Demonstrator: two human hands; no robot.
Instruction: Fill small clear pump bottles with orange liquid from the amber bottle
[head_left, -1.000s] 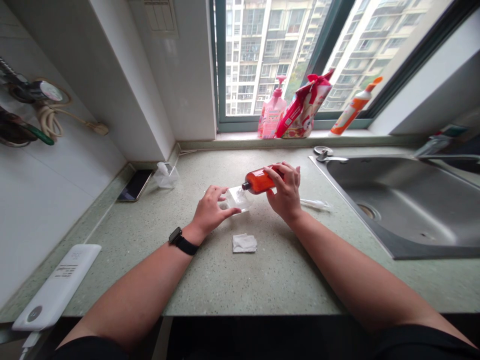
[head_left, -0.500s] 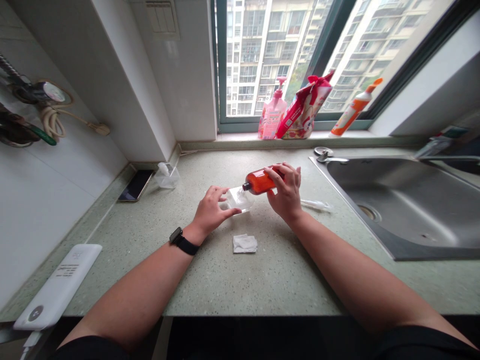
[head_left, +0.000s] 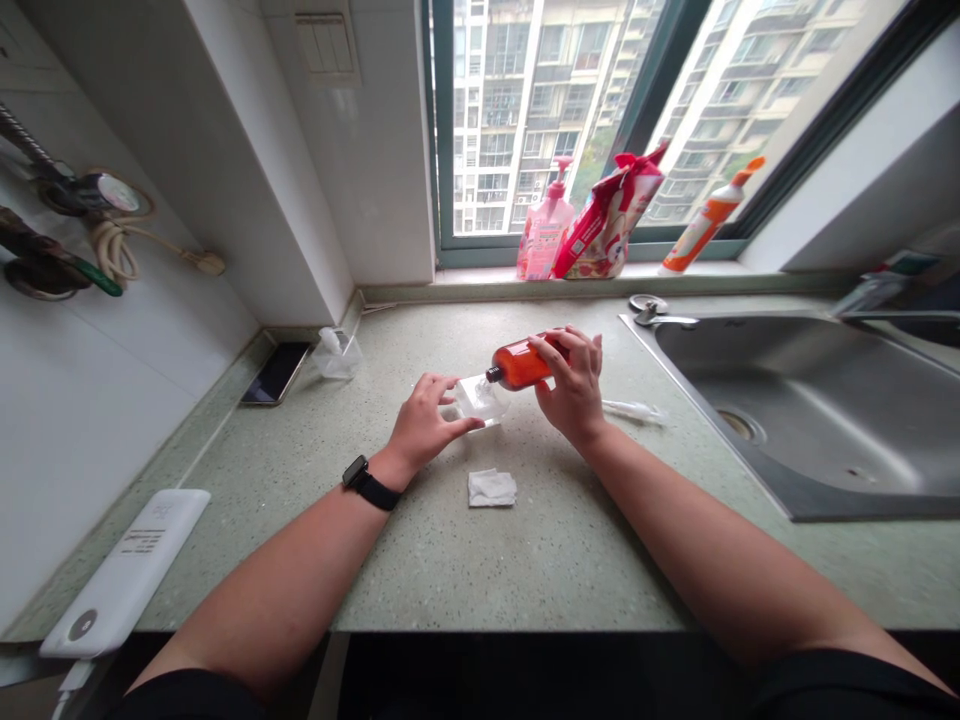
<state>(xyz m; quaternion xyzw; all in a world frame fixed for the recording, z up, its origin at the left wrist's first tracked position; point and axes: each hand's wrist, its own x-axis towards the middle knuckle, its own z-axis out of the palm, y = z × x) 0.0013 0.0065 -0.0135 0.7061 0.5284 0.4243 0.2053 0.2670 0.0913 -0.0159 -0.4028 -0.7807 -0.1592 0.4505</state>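
Observation:
An amber bottle lies tilted almost level in my right hand, whose fingers wrap its base end. Its dark, uncapped neck points left and slightly down at the mouth of a small clear container. My left hand grips that container at its side, thumb in front and fingers behind. Whether liquid is flowing from the neck is too small to make out. A folded white tissue rests on the counter nearer to me. Just right of my right hand is a slim item in clear wrapping.
A steel sink is set in the counter at right. To the left are a phone, a clear plastic piece and a white power bank. A pink pump bottle, red bag and orange-white bottle line the windowsill.
Both hands, the bottle and the container keep nearly the same pose. The whole view has shifted very slightly.

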